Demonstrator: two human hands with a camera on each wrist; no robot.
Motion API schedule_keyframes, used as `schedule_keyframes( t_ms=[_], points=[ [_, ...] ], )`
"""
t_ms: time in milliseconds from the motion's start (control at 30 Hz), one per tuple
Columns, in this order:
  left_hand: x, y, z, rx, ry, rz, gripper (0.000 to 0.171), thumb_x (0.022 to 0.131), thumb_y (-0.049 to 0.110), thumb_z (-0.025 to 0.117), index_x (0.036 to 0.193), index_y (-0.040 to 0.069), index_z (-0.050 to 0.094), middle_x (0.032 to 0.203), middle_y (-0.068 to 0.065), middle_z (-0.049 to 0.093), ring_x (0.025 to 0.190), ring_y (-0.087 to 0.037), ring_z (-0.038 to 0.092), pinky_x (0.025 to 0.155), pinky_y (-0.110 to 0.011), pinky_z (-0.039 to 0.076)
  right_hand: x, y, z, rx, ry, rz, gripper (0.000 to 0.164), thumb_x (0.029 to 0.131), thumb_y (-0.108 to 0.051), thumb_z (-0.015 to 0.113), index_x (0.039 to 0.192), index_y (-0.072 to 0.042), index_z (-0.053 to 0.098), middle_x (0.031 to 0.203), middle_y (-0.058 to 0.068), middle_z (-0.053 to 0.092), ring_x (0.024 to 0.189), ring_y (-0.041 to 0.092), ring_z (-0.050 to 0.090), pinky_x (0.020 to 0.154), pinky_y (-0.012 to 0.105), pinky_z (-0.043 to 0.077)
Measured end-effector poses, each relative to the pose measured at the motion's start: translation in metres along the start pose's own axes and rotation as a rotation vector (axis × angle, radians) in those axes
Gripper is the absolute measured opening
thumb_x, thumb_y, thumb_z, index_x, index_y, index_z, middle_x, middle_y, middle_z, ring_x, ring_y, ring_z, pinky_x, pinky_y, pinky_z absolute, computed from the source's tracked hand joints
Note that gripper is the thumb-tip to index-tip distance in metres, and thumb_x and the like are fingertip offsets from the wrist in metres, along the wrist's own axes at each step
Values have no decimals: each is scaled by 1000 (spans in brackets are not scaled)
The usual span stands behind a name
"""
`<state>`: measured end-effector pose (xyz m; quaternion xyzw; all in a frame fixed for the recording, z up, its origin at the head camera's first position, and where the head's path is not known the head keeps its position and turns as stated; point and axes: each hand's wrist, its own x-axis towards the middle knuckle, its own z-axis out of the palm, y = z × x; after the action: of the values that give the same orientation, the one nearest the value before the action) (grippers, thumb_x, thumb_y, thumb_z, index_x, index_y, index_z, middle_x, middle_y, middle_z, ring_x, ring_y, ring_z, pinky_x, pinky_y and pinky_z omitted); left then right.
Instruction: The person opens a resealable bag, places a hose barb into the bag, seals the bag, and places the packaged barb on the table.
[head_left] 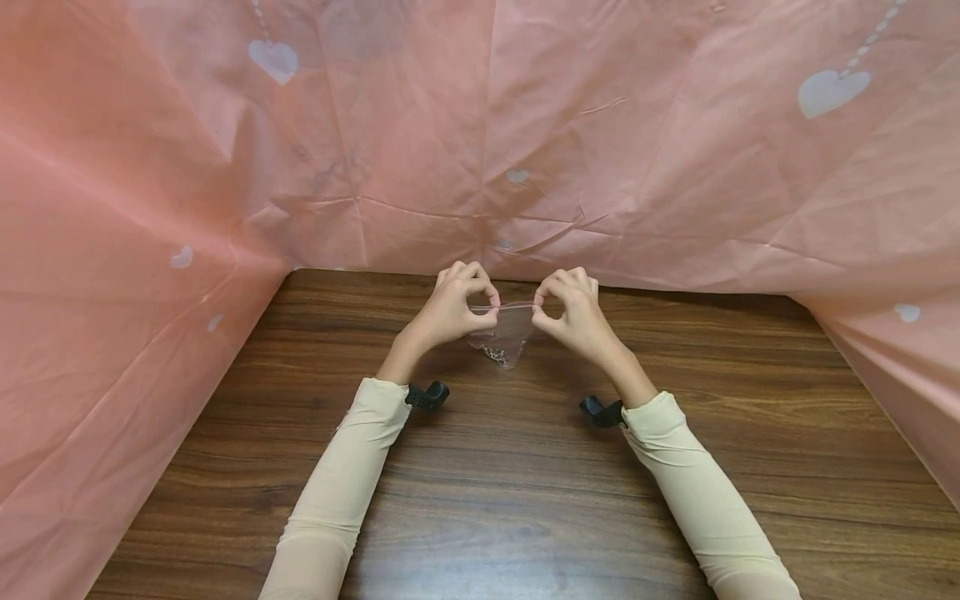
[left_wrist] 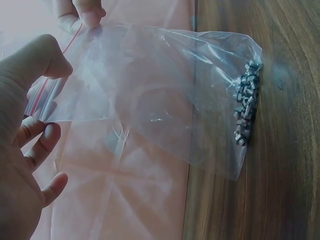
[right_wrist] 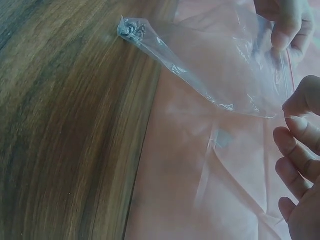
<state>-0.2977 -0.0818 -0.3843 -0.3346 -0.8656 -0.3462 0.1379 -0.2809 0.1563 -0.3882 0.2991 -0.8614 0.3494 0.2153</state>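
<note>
A clear zip-lock bag [head_left: 513, 329] with a red line along its zip strip hangs between both hands. Small silvery metal pieces, looking like screws or nuts [left_wrist: 246, 105], are gathered in its bottom corner. My left hand [head_left: 447, 307] pinches the zip edge at the left between thumb and fingers. At the opposite end of that edge my right hand [head_left: 573, 310] pinches the corner with thumb and forefinger; its other fingers are loosely bent, as the right wrist view shows. The zip strip [left_wrist: 42, 97] runs between the two grips. Whether it is sealed I cannot tell.
Under the hands lies a dark wood-grain table [head_left: 495, 475]. A pink cloth [head_left: 420, 150] with white hearts hangs behind it and along both sides. Each wrist carries a black strap mount, the left one [head_left: 429, 396] and the right one [head_left: 600, 411].
</note>
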Motion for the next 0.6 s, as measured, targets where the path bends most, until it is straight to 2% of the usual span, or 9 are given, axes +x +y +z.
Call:
schedule_keyframes(
  t_ms=[233,600],
  points=[
    [0,-2,-2,4,5,0,7,78,13,74,85,15,72,95,-7,59,101,-22,47,101,-48,30,0,0,-2,10,2,1,12,79,-2,73,84,-7,63,93,10,63,99,31,42,98,56,24],
    [0,-3,-8,1,-9,-4,6,77,16,73,83,14,73,93,0,58,100,-22,48,102,-48,30,1,2,-5,7,1,1,12,79,-2,72,84,-8,64,93,10,64,97,29,42,97,56,24]
  ],
)
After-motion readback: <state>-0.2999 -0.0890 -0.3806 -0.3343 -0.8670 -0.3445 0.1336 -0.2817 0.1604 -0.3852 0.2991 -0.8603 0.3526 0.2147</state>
